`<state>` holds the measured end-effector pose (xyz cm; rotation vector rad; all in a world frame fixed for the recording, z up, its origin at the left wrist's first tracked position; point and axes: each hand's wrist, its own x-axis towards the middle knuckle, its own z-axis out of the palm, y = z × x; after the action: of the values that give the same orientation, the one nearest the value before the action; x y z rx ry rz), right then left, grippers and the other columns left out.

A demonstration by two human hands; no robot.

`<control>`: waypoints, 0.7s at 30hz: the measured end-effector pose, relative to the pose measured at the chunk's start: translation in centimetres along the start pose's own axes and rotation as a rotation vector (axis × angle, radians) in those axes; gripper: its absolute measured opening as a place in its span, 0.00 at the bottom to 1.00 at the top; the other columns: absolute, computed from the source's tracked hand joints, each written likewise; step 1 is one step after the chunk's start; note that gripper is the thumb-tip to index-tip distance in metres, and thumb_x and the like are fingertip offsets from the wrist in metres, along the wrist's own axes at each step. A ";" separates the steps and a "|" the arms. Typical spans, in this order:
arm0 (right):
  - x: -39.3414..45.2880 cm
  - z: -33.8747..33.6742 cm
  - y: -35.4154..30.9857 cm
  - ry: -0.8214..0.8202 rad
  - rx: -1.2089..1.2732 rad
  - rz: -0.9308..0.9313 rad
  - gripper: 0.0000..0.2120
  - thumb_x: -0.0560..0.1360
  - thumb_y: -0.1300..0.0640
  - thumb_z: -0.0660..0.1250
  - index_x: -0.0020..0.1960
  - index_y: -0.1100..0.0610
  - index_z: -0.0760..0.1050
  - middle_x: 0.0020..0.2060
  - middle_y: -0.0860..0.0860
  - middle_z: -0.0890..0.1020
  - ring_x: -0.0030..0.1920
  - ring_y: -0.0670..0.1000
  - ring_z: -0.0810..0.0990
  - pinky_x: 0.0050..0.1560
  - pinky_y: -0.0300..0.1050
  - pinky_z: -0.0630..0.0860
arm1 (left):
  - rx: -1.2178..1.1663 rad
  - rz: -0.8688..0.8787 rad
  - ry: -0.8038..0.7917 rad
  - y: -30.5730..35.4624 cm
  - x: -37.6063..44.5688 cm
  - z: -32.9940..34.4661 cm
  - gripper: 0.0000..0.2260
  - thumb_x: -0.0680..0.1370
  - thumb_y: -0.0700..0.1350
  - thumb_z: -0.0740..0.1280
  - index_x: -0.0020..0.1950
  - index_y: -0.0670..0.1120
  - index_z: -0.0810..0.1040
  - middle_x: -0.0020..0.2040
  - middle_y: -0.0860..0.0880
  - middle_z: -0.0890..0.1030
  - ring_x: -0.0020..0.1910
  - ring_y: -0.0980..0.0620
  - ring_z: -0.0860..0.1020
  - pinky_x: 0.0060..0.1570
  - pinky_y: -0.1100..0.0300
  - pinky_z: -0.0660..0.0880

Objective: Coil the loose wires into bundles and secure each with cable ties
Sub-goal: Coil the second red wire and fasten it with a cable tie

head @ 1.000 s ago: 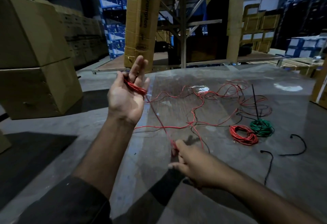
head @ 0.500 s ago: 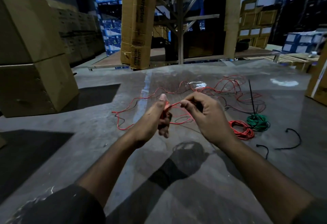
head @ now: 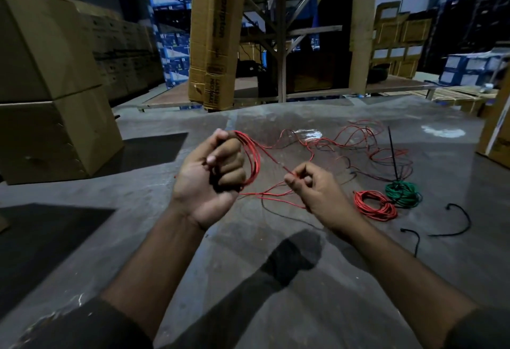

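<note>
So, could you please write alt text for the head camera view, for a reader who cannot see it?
A person's left hand grips loops of red wire while the right hand pinches the strand leading to them, above a grey floor. More loose red wire lies beyond, beside a red bundle, a green bundle and black cable ties.

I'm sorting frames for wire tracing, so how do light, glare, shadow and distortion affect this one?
Head view: dim overall; bright glare patches on the floor; a dark arm shadow falls below the hands; wide-angle bending leans the cardboard boxes at the edges; the red wire looped in the left hand reads clearly, thin dark wires on the floor barely.
</note>
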<state>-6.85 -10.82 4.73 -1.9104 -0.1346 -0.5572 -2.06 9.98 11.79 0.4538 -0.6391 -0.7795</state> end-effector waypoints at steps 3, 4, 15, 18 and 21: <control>-0.7 0.8 0.8 -0.088 -0.005 0.029 0.12 0.80 0.49 0.65 0.45 0.56 0.68 0.28 0.47 0.71 0.29 0.47 0.72 0.32 0.48 0.77 | -0.177 0.121 0.016 1.2 0.3 0.4 0.16 0.86 0.46 0.49 0.43 0.45 0.70 0.31 0.52 0.68 0.27 0.58 0.57 0.24 0.63 0.59; -1.0 0.8 0.9 -0.104 -0.015 0.025 0.12 0.80 0.50 0.64 0.45 0.58 0.68 0.30 0.49 0.74 0.30 0.49 0.76 0.35 0.53 0.79 | -0.226 0.151 0.021 1.7 0.3 0.7 0.17 0.86 0.45 0.49 0.41 0.44 0.69 0.31 0.52 0.68 0.27 0.57 0.58 0.25 0.63 0.59; -2.9 1.6 -0.4 -0.249 -0.770 -0.551 0.23 0.80 0.53 0.60 0.74 0.42 0.64 0.58 0.45 0.80 0.54 0.51 0.81 0.45 0.50 0.78 | 0.268 0.579 0.345 1.9 2.4 1.6 0.19 0.86 0.49 0.43 0.57 0.45 0.73 0.58 0.44 0.84 0.63 0.49 0.79 0.69 0.49 0.68; -2.7 1.6 -2.2 -0.130 -0.652 -0.609 0.19 0.82 0.54 0.58 0.72 0.47 0.68 0.49 0.48 0.78 0.47 0.50 0.79 0.42 0.49 0.77 | 0.940 0.567 0.422 0.7 2.3 -0.5 0.16 0.86 0.49 0.46 0.51 0.46 0.70 0.59 0.42 0.83 0.64 0.51 0.78 0.67 0.53 0.68; -1.8 1.3 -3.8 0.031 -0.503 -0.647 0.14 0.80 0.61 0.62 0.64 0.55 0.76 0.48 0.47 0.77 0.47 0.43 0.76 0.48 0.35 0.72 | 1.524 0.324 0.437 -0.8 1.7 -2.3 0.16 0.86 0.50 0.51 0.51 0.42 0.72 0.45 0.43 0.84 0.52 0.58 0.82 0.58 0.50 0.74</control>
<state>-9.28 -7.81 6.74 -2.3390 -0.6595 -1.1336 0.05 8.54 10.26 1.7898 -0.7717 0.2761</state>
